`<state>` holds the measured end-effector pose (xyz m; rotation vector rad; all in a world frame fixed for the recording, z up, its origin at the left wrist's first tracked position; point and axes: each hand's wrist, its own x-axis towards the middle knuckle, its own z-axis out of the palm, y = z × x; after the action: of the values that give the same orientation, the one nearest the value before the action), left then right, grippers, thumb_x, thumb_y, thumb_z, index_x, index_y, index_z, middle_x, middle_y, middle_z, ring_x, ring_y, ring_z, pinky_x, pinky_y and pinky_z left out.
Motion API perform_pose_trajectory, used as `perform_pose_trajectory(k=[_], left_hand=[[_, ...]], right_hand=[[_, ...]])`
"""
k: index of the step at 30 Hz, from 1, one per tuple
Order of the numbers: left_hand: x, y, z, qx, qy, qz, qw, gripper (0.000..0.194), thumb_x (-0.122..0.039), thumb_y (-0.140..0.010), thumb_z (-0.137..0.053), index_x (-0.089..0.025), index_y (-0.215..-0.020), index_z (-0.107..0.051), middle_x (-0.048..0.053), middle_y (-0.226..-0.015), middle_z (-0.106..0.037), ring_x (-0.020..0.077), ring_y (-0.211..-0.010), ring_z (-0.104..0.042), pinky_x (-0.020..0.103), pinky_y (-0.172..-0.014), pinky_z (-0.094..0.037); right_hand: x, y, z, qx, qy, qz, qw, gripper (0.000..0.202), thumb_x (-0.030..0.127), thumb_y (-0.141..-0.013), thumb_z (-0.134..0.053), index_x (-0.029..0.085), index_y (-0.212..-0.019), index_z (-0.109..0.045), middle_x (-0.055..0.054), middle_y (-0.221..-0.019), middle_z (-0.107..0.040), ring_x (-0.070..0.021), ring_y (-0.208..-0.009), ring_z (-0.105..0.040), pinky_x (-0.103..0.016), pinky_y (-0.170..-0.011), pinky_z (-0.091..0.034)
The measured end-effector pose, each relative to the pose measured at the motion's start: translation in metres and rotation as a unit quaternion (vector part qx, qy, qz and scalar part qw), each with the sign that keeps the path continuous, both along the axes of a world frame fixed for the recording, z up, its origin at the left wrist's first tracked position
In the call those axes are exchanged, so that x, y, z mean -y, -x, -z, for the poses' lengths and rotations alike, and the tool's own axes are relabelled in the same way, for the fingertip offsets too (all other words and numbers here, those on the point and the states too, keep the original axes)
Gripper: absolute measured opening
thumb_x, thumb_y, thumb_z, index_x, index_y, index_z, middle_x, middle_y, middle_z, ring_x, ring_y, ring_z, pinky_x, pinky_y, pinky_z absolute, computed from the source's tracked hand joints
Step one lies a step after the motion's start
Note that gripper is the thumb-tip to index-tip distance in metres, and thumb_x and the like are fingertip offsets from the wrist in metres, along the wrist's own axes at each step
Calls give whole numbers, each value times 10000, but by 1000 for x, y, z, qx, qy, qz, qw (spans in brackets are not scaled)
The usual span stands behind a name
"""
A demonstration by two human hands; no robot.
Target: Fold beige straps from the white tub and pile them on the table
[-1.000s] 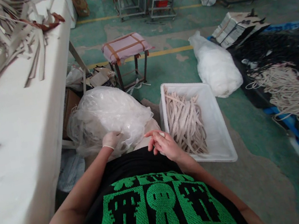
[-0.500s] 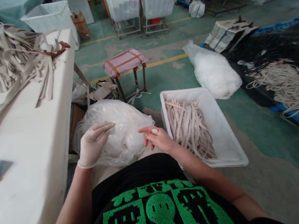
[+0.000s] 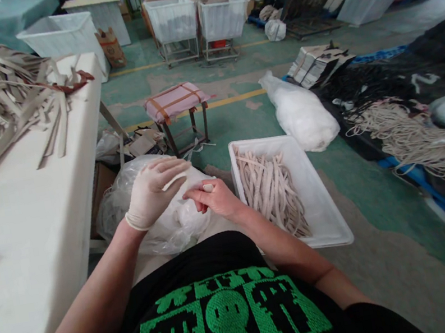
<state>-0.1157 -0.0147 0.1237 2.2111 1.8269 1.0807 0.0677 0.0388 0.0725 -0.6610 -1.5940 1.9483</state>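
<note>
Gloved left grip, thumb and fingers loosely parted, nothing seen between; bare right grip, fingers curled, any hold impossible to tell; both over the clear plastic bag. Probably handles light, soft, slippery; best taken by a gathered fold. Right of the bag, a white tub of beige strips, perhaps limiting sideways reach; left, the bench; beyond, a pink-topped stool.

In front of me there stands a pink-covered stool; farther away I see two white bins and, left of these, one brown bag.
</note>
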Motion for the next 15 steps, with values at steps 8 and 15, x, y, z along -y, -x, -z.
perform_pose_trajectory(k=[8,15], left_hand=[[31,-13,22,292,152,-143,933,527,-630,-897,-521,-193,-848,-811,71,-934,-793,296,-981,-716,436,-1040,-501],[45,-75,83,576,376,48,725,859,-902,-744,-466,-222,-1197,-730,143,-1221,-733,334,-1214,-645,517,-1088,-461]], right_hand=[[-16,-37,9,-34,8,111,993,380,505,-847,-690,188,-1041,-767,18,-627,-640,-85,-493,-502,-213,-476,-443],[9,-55,14,-2,-88,18,996,264,425,-869,-667,183,-882,-771,-65,-859,-759,-160,-696,-662,-245,-536,-497]])
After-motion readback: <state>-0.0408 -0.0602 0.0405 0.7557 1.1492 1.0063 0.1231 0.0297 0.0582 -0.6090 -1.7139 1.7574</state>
